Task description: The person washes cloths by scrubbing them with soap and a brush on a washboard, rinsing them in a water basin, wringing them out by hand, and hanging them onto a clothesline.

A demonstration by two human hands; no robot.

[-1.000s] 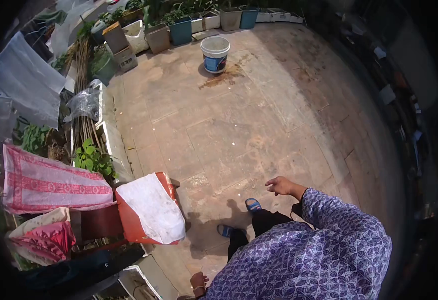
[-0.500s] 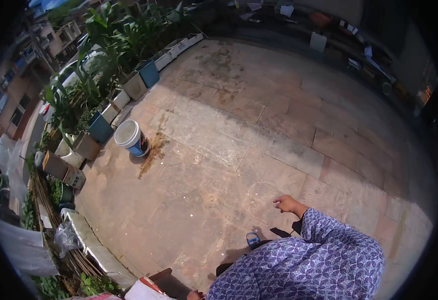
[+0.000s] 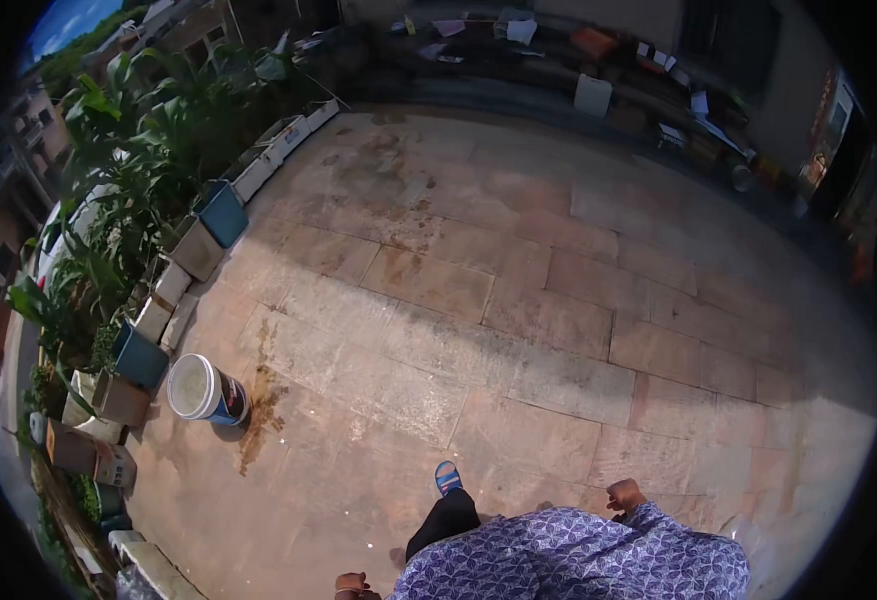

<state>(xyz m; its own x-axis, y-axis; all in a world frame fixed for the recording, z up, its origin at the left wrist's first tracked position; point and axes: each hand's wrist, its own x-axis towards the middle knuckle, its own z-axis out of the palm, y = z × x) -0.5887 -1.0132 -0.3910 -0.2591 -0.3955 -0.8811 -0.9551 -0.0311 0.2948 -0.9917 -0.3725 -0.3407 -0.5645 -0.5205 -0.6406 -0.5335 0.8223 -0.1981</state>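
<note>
My left hand point(image 3: 352, 582) hangs low at the bottom edge of the view, fingers curled in, with nothing visible in it. A thin band shows at its wrist. My right hand point(image 3: 626, 494) is at my right side, loosely closed, also without anything visible in it. Neither hand touches an object. Between them are my purple patterned top point(image 3: 569, 550) and one foot in a blue sandal point(image 3: 448, 478) on the paving. Nearest ahead on the left stands a white bucket point(image 3: 193, 388) with a blue label, upright, beside a wet brown stain point(image 3: 262, 418).
Planter boxes, one of them a blue planter point(image 3: 223, 215), line the left edge with tall leafy plants point(image 3: 159, 130). Cardboard boxes point(image 3: 116, 466) sit nearer on the left. Stone paving point(image 3: 519, 330) spreads ahead, partly shaded. Assorted items and a white container point(image 3: 593, 95) line the far wall.
My view has turned and moved forward; the bucket now appears lower and further left. My sandaled foot has stepped forward. My right hand has swung back towards my side, and my left hand shows more.
</note>
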